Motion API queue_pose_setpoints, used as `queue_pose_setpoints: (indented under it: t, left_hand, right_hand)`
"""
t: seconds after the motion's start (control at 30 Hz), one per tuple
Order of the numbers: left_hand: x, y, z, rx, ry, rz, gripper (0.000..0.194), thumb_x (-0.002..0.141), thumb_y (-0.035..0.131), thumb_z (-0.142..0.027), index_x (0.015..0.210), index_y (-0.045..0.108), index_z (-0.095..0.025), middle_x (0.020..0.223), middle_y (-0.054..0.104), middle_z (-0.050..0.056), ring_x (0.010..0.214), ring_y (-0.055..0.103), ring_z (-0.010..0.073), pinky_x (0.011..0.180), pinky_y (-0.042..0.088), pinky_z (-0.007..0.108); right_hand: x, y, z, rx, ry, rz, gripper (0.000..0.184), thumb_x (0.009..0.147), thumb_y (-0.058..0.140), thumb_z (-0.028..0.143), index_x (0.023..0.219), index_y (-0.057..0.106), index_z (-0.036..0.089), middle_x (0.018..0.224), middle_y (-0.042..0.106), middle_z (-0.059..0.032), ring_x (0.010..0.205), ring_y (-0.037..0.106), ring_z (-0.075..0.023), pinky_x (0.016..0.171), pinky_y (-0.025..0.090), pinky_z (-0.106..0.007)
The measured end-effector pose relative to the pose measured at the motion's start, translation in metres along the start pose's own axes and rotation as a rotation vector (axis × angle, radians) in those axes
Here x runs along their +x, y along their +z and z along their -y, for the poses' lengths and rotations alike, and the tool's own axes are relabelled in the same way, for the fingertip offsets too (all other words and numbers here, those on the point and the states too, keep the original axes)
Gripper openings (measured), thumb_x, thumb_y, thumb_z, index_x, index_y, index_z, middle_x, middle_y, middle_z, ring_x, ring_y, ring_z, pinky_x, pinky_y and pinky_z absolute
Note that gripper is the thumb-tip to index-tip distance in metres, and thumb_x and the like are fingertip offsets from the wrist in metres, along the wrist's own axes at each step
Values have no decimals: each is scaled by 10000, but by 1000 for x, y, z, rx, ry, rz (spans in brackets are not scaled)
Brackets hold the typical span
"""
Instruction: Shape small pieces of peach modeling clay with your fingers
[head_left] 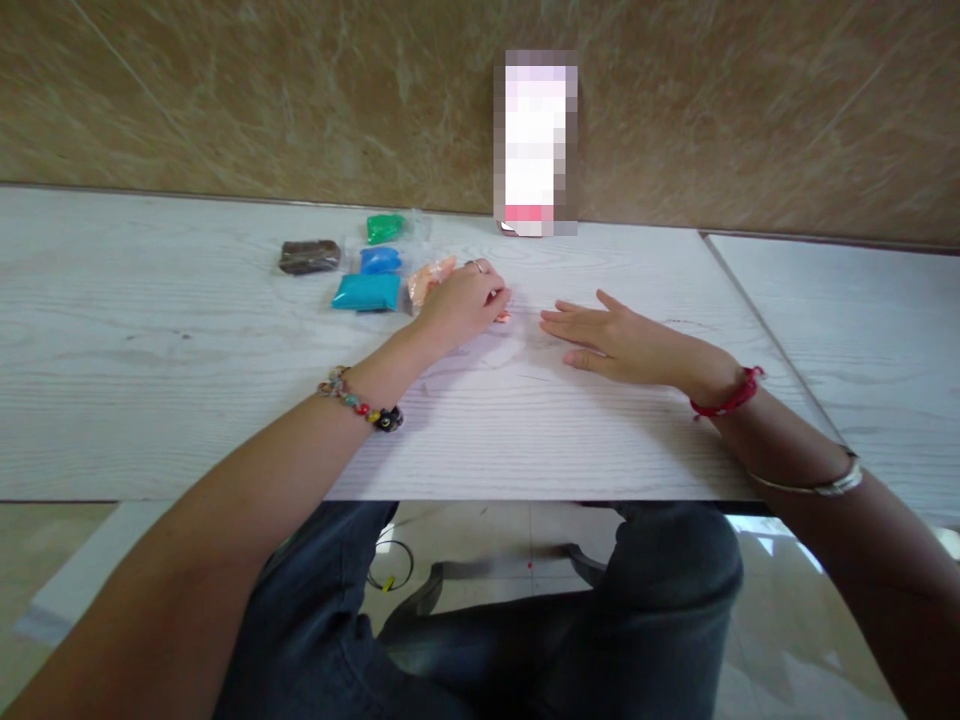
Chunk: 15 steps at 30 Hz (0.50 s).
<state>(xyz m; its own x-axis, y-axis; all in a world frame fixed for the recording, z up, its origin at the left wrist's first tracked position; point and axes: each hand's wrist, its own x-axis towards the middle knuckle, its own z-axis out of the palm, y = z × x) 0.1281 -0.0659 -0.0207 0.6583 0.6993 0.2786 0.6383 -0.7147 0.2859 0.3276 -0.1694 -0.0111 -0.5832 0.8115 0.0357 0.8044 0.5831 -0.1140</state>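
Note:
My left hand point(466, 300) is closed, its fingers pinched down at the tabletop over a small bit of peach modelling clay point(503, 318), most of which they hide. Right beside that hand, partly behind it, lies a crinkled clear packet of peach clay point(427, 282). My right hand point(604, 340) is open and holds nothing; its fingers stretch to the left, low over or on the white table point(510, 440), a short gap from my left fingertips.
Left of the peach packet are a teal packet point(366, 292), a blue packet point(381, 261), a green packet point(385, 228) and a brown packet point(310, 256). A blurred-out phone point(534, 140) leans upright against the marbled wall point(300, 100). A seam point(772, 335) crosses the table at right.

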Motion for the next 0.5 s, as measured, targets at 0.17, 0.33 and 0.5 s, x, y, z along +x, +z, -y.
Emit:
queue_pose_setpoints:
  t: [0.17, 0.33, 0.5]
  left_hand:
    - [1, 1, 1, -5, 15, -10, 285, 838, 406, -224, 740, 647, -109, 857, 594, 67, 834, 546, 165, 757, 415, 293]
    - [1, 0, 1, -1, 10, 5, 287, 839, 405, -222, 740, 648, -106, 864, 596, 71, 831, 545, 163, 757, 418, 291]
    - [2, 1, 1, 5, 27, -4, 300, 841, 394, -219, 749, 652, -97, 866, 600, 79, 842, 547, 171, 773, 420, 296]
  right_hand:
    - [8, 5, -2, -25, 48, -65, 499, 928, 282, 417, 1370, 351, 195, 1422, 366, -107, 1331, 297, -259, 1047, 211, -577]
    - [-2, 3, -7, 52, 8, -7, 515, 918, 290, 455, 1380, 334, 231, 1418, 382, -79, 1328, 303, -252, 1051, 232, -554]
    - [12, 8, 1, 32, -45, -24, 529, 919, 287, 464, 1394, 301, 231, 1452, 316, -88, 1342, 273, -253, 1053, 214, -556]
